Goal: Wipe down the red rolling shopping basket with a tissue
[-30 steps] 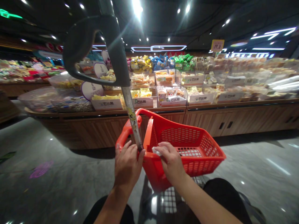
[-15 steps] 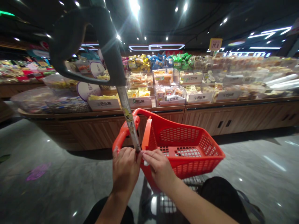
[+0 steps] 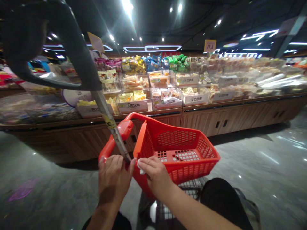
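My left hand (image 3: 114, 179) is closed over the red handle (image 3: 105, 150) of a shopping cart, its thumb on the inner side. Beside that thumb ends the visible part of a scuffed metal pole (image 3: 115, 134), which leans up to the left and carries a large grey loop-shaped grip (image 3: 83, 60). Whether my fingers also hold the pole is hidden. My right hand (image 3: 155, 175) pinches a small crumpled white tissue (image 3: 141, 166) close to the near corner of the red basket (image 3: 176, 164). A small gap separates the two hands.
Beyond the cart runs a wooden display counter (image 3: 165, 120) with clear bins of packaged snacks (image 3: 133, 95). A yellow price sign (image 3: 210, 46) stands above it. Grey shiny floor (image 3: 254, 172) lies around, and my dark-clothed knee (image 3: 220, 201) is right of the cart.
The cart, pole and counter have shifted left in view, and the pole leans further left. My right hand has come away from my left thumb, showing more of the white tissue.
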